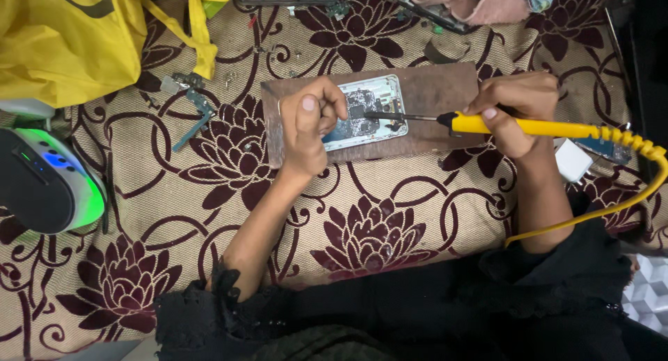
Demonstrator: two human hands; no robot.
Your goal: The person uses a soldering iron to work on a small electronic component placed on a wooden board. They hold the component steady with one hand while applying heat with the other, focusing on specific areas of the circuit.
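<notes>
Opened phone (367, 113), back off and circuit board bare, lies on a brown board (431, 90) over the patterned cloth; left hand (309, 124) fingers pinch it steady, right hand (518, 110) grips the yellow soldering iron (529, 126), tip on the board (soldering underway, reassembly evidently left).

Yellow bag (69, 34) top-left, green-lit device (49, 183) left, pink cloth (480, 3) top.

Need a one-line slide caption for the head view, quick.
Right hand holds a yellow soldering iron to an opened phone on a wooden board; left hand steadies it.
</notes>
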